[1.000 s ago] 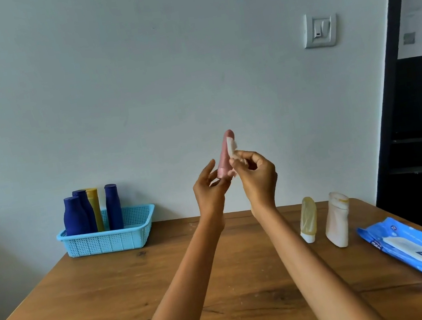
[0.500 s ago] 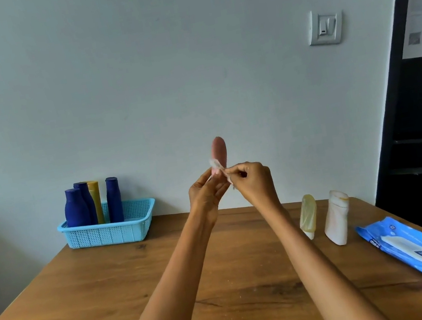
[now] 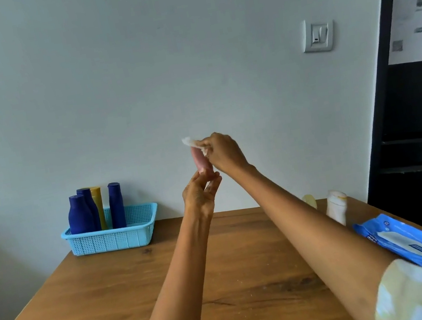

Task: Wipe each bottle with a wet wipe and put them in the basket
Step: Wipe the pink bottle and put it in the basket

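1. Right hand [image 3: 224,153]: fingers curled, pinching a crumpled wet wipe [image 3: 192,144] against the top of the pink bottle [image 3: 200,161]. A loose corner of the wipe sticks out past the fingertips, on the side away from the wrist.
2. Left hand [image 3: 200,193]: directly below the right, fingers closed round the bottle's lower end, holding it roughly upright in the air above the table [image 3: 116,301].
3. Step in hand, as I judge it: wiping the pink bottle, working at its top. Not yet ready for the basket.
4. Next move likely calls for carrying the wipe down the bottle's sides, or turning it in the left fingers, then a reach well out to the left of the fingers, where the blue basket [image 3: 113,236] sits by the wall.
5. The basket already holds three dark blue bottles [image 3: 81,215] and one yellow bottle [image 3: 98,204], all standing.
6. Right of the fingers and lower: a white bottle [image 3: 336,206] and a pale yellow bottle [image 3: 310,200] stand unwiped, by my reading; nearer, the wipe pack [image 3: 414,248].
7. Hard to make out: the right forearm covers most of the pale yellow bottle; the pink bottle's base and cap are hidden by fingers and wipe; the pack runs off frame.
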### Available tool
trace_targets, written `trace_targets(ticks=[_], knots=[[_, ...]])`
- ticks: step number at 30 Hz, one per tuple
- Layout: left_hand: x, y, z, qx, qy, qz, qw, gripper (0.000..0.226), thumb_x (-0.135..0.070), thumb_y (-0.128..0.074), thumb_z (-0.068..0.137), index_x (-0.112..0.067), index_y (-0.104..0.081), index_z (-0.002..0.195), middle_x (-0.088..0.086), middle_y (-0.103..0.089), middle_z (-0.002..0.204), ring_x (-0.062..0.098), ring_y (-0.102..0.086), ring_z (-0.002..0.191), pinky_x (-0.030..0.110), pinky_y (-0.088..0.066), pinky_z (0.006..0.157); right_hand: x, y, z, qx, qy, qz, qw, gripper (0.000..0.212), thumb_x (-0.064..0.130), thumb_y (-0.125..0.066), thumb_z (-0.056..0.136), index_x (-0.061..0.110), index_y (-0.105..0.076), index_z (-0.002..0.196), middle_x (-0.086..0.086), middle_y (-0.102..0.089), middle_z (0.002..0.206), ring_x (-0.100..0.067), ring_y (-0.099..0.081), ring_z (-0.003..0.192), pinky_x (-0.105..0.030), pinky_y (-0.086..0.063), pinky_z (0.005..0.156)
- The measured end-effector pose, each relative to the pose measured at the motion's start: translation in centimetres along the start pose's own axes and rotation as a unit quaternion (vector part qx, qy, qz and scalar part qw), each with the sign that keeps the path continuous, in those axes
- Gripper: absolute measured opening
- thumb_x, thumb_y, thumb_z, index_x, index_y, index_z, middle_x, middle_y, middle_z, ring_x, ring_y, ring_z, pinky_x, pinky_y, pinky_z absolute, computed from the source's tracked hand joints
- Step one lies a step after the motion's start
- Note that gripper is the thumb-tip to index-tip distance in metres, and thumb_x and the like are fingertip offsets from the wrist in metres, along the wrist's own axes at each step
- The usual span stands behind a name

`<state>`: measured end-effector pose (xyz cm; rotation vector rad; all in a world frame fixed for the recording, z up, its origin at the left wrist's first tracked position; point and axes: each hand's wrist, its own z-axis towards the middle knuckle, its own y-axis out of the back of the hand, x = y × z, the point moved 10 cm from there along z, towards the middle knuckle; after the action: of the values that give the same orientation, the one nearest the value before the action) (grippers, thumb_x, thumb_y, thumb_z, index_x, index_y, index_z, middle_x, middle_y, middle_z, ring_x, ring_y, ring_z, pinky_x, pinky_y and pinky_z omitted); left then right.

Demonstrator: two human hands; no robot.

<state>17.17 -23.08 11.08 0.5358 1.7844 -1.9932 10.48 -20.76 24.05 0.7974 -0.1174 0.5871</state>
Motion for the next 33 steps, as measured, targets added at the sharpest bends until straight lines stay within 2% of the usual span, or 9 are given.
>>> trace_targets(ticks=[3, 7, 12, 16, 19, 25, 28, 30, 33], knots=[[-0.7, 0.8, 0.1, -0.01, -0.011, 0.006, 1.0, 0.023, 0.009, -0.054, 0.087, 0.008, -0.059, 0.109, 0.017, -0.062, 0.088, 0.028, -0.064, 0.08, 0.046, -0.048, 0.097, 0.5, -1.1, -1.0, 0.025, 0.027, -0.039, 0.999, 0.028, 0.021, -0.047, 0.095, 0.014, -0.072, 0.104, -0.01, -0.066, 0.098, -0.025, -0.063, 0.089, -0.032, -0.051, 0.075], [-1.3, 1.4, -0.2, -0.035, -0.023, 0.018, 0.999, 0.022, 0.006, -0.054, 0.089, 0.006, -0.058, 0.11, 0.016, -0.061, 0.086, 0.025, -0.063, 0.077, 0.043, -0.051, 0.091, 0.2, -0.6, -1.6, 0.013, 0.04, -0.042, 0.998, 0.021, 0.014, -0.052, 0.086, 0.009, -0.072, 0.08, -0.006, -0.069, 0.088, -0.024, -0.064, 0.08, -0.03, -0.051, 0.066], [-1.2, -0.1, -0.4, -0.014, -0.008, 0.015, 1.0, 0.022, 0.007, -0.054, 0.088, 0.007, -0.056, 0.11, 0.019, -0.06, 0.089, 0.03, -0.063, 0.078, 0.041, -0.054, 0.083, 0.8, 2.1, 1.0, -0.089, 0.03, 0.054, 0.994, 0.036, 0.009, -0.044, 0.093, 0.027, -0.069, 0.111, -0.005, -0.065, 0.104, -0.016, -0.059, 0.095, -0.026, -0.048, 0.083], [-1.3, -0.5, -0.3, -0.006, -0.022, 0.041, 0.999, 0.03, 0.004, -0.056, 0.089, 0.007, -0.056, 0.119, 0.018, -0.063, 0.091, 0.027, -0.065, 0.078, 0.042, -0.053, 0.089, 2.3, 0.7, 2.3, -0.036, 0.067, -0.014, 0.997, 0.038, 0.007, -0.04, 0.096, 0.023, -0.065, 0.12, -0.003, -0.063, 0.118, -0.019, -0.057, 0.109, -0.027, -0.048, 0.09], [-1.7, 0.1, -0.1, -0.026, -0.029, 0.036, 0.999, 0.033, 0.005, -0.056, 0.089, 0.007, -0.055, 0.121, 0.017, -0.063, 0.09, 0.026, -0.065, 0.078, 0.042, -0.052, 0.09, 3.3, 0.3, 0.9, -0.021, 0.094, -0.03, 0.995, 0.035, 0.006, -0.043, 0.096, 0.021, -0.066, 0.118, -0.008, -0.065, 0.107, -0.021, -0.06, 0.098, -0.028, -0.05, 0.081], [-2.0, 0.5, -0.6, -0.044, -0.041, 0.049, 0.997, 0.028, 0.008, -0.055, 0.088, 0.008, -0.057, 0.115, 0.015, -0.064, 0.088, 0.025, -0.065, 0.079, 0.042, -0.052, 0.09, 3.2, -0.3, -2.1, -0.001, 0.133, -0.075, 0.988, 0.022, 0.012, -0.051, 0.089, 0.005, -0.071, 0.082, -0.006, -0.067, 0.091, -0.02, -0.063, 0.079, -0.023, -0.042, 0.063], [-1.9, 0.5, -0.6, -0.05, -0.045, 0.085, 0.994, 0.035, 0.002, -0.061, 0.087, 0.005, -0.055, 0.121, 0.015, -0.064, 0.092, 0.026, -0.065, 0.083, 0.041, -0.052, 0.092, 2.0, 0.9, -1.5, -0.021, 0.094, -0.045, 0.994, 0.024, 0.012, -0.051, 0.085, 0.005, -0.064, 0.066, -0.007, -0.066, 0.075, -0.021, -0.06, 0.067, -0.034, -0.052, 0.061], [-1.8, 0.3, -0.7, -0.057, -0.052, 0.104, 0.992, 0.039, 0.001, -0.063, 0.086, 0.003, -0.054, 0.124, 0.018, -0.062, 0.102, 0.031, -0.064, 0.093, 0.04, -0.052, 0.091, 1.2, 2.4, -0.3, -0.07, 0.058, 0.006, 0.996, 0.022, 0.011, -0.05, 0.086, 0.008, -0.069, 0.076, -0.007, -0.069, 0.084, -0.023, -0.063, 0.076, -0.038, -0.055, 0.069], [-2.0, 0.5, -0.6, -0.081, -0.077, 0.134, 0.985, 0.046, 0.0, -0.067, 0.083, -0.003, -0.053, 0.126, 0.019, -0.059, 0.115, 0.035, -0.062, 0.103, 0.041, -0.052, 0.094, 1.4, 2.7, 0.9, -0.068, 0.035, 0.0, 0.997, 0.031, 0.009, -0.046, 0.091, 0.011, -0.066, 0.114, -0.008, -0.064, 0.119, -0.025, -0.06, 0.107, -0.036, -0.051, 0.09]])
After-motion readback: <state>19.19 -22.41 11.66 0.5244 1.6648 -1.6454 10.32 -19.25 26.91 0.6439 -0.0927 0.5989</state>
